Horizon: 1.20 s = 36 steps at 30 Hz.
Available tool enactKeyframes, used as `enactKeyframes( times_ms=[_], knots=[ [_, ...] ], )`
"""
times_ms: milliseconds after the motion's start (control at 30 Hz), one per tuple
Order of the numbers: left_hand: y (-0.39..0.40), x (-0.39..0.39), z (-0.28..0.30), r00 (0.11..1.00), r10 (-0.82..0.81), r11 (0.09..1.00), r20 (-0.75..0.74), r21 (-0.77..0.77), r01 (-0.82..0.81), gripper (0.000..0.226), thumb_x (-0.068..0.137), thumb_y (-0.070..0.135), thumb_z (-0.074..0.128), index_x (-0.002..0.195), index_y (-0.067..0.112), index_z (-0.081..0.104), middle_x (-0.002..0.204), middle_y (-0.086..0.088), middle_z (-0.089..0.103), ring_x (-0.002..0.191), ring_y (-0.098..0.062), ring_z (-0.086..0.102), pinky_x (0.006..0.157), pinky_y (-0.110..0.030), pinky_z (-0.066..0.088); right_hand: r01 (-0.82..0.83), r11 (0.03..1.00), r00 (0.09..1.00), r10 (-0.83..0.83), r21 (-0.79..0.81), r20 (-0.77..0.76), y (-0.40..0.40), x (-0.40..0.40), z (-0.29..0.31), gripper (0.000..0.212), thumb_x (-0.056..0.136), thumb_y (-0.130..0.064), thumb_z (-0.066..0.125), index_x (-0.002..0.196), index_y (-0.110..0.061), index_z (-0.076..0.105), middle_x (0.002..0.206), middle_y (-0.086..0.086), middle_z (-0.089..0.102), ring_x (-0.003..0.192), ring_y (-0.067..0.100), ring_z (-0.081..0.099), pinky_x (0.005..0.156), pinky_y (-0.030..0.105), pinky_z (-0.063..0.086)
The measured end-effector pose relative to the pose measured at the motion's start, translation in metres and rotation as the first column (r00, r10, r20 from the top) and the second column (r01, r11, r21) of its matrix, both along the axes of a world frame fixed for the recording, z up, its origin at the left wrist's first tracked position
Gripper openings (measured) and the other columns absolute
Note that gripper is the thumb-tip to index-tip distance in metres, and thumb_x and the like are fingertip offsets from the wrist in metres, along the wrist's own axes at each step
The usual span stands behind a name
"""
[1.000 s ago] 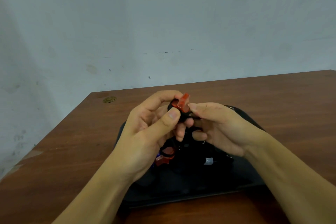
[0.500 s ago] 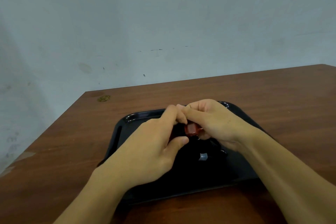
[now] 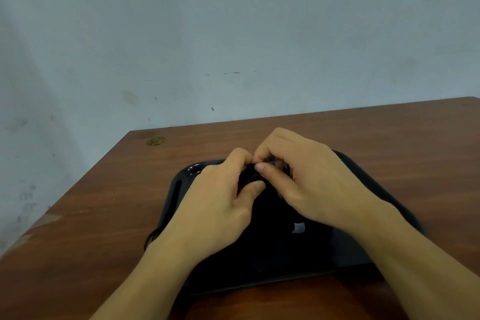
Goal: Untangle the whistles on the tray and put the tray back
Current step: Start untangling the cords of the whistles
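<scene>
Whistles (image 3: 250, 176), dark and bundled, pinched between both hands above the far half of the black tray (image 3: 179, 189); individual bodies and cords not separable in the shadow, count undeterminable. Left hand (image 3: 218, 205), at 9 o'clock of the bundle, fingers curled over it with the thumb pressing from the near side. Right hand (image 3: 306, 179), at 3 o'clock, thumb and forefinger nipped on a small part at the top of the bundle; what exactly is nipped, too dark to tell. Small pale piece (image 3: 298, 227) lying on the tray floor toward 5 o'clock of the hands.

Likely risks, as judgement: pulling against a hidden loop, tightening the knot instead of freeing it; a whistle slipping from the pinch and dropping onto the tray or rolling off the wooden table (image 3: 389, 132); dark cord against dark tray, hiding a remaining crossing.

Count: two hands, one tray, one table, one pale piece, one yellowish spot (image 3: 155, 141) at 11 o'clock on the table.
</scene>
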<state>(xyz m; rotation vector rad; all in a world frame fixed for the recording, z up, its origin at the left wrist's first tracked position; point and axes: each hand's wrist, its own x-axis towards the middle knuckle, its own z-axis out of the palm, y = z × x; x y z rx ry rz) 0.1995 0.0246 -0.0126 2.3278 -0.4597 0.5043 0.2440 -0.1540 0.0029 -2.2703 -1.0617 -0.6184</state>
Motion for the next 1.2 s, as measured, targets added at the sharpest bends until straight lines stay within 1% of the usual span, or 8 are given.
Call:
enactKeyframes(
  times_ms=[100, 200, 333, 433, 500, 733, 900, 1200],
  knots=[
    [-0.002, 0.001, 0.0, 0.999, -0.008, 0.997, 0.036, -0.074, 0.011, 0.013, 0.096, 0.026, 0.062, 0.101, 0.034, 0.053, 0.074, 0.002, 0.065, 0.06, -0.016, 0.057, 0.06, -0.05, 0.048, 0.042, 0.999, 0.997, -0.044, 0.029, 0.063, 0.002, 0.0, 0.002, 0.008, 0.095, -0.036, 0.053, 0.092, -0.033, 0.06, 0.091, -0.019, 0.057, 0.081, 0.004, 0.056, 0.066, 0.017, 0.043],
    [-0.003, 0.0, -0.002, 0.998, -0.055, 0.991, 0.021, -0.123, 0.057, 0.012, 0.095, 0.03, 0.062, 0.101, 0.035, 0.053, 0.075, 0.0, 0.066, 0.06, -0.017, 0.057, 0.06, -0.052, 0.049, -0.015, 0.972, 0.959, 0.08, 0.233, -0.272, -0.001, 0.0, 0.002, 0.011, 0.095, -0.027, 0.062, 0.086, -0.032, 0.063, 0.084, -0.017, 0.064, 0.073, 0.005, 0.063, 0.065, 0.016, 0.045],
    [0.0, 0.005, -0.005, 0.992, -0.117, 0.975, -0.041, -0.196, 0.107, 0.011, 0.096, 0.03, 0.062, 0.1, 0.036, 0.053, 0.08, -0.001, 0.069, 0.069, -0.033, 0.059, 0.064, -0.056, 0.05, -0.059, 0.929, 0.783, 0.27, 0.365, -0.56, -0.009, 0.006, 0.006, 0.013, 0.095, -0.014, 0.063, 0.09, -0.021, 0.072, 0.072, -0.006, 0.068, 0.062, 0.011, 0.062, 0.062, 0.024, 0.051],
    [-0.001, 0.007, -0.007, 0.983, -0.163, 0.952, -0.084, -0.274, 0.134, 0.009, 0.092, 0.034, 0.06, 0.098, 0.033, 0.053, 0.084, -0.003, 0.071, 0.075, -0.037, 0.062, 0.07, -0.06, 0.052, -0.067, 0.872, 0.665, 0.401, 0.485, -0.63, -0.011, 0.01, 0.007, 0.021, 0.096, -0.001, 0.057, 0.094, -0.012, 0.074, 0.082, 0.006, 0.072, 0.065, 0.016, 0.065, 0.059, 0.021, 0.05],
    [-0.001, 0.007, -0.006, 0.977, -0.193, 0.935, -0.096, -0.319, 0.153, 0.008, 0.09, 0.033, 0.06, 0.094, 0.033, 0.053, 0.084, -0.002, 0.071, 0.07, -0.025, 0.061, 0.072, -0.058, 0.053, -0.05, 0.817, 0.573, 0.494, 0.574, -0.653, -0.011, 0.011, 0.006, 0.024, 0.095, 0.005, 0.054, 0.095, -0.007, 0.075, 0.086, 0.011, 0.073, 0.067, 0.016, 0.067, 0.06, 0.022, 0.054],
    [0.002, 0.005, -0.006, 0.964, -0.243, 0.914, -0.107, -0.358, 0.191, 0.008, 0.097, 0.016, 0.062, 0.099, 0.019, 0.055, 0.085, -0.008, 0.07, 0.066, -0.017, 0.057, 0.067, -0.05, 0.052, 0.042, 0.711, 0.413, 0.627, 0.702, -0.661, -0.011, 0.013, 0.001, 0.019, 0.075, -0.004, 0.065, 0.086, -0.009, 0.08, 0.087, 0.013, 0.074, 0.067, 0.014, 0.07, 0.063, 0.02, 0.058],
    [0.003, 0.006, -0.006, 0.968, -0.227, 0.923, -0.103, -0.339, 0.18, 0.011, 0.097, 0.017, 0.063, 0.102, 0.016, 0.054, 0.086, -0.011, 0.07, 0.068, -0.032, 0.058, 0.07, -0.055, 0.052, 0.078, 0.676, 0.449, 0.632, 0.732, -0.632, -0.011, 0.017, -0.004, 0.016, 0.07, -0.006, 0.071, 0.08, -0.014, 0.081, 0.082, 0.011, 0.072, 0.067, 0.014, 0.069, 0.064, 0.02, 0.058],
    [0.003, 0.011, -0.01, 0.988, -0.124, 0.929, -0.094, -0.362, 0.083, 0.01, 0.089, 0.032, 0.061, 0.088, 0.036, 0.052, 0.077, -0.008, 0.068, 0.083, -0.042, 0.064, 0.071, -0.062, 0.052, -0.028, 0.744, 0.751, 0.456, 0.667, -0.477, -0.001, 0.014, -0.007, 0.019, 0.074, -0.012, 0.077, 0.093, -0.014, 0.074, 0.082, 0.001, 0.074, 0.076, 0.011, 0.069, 0.074, 0.021, 0.056]
  ],
)
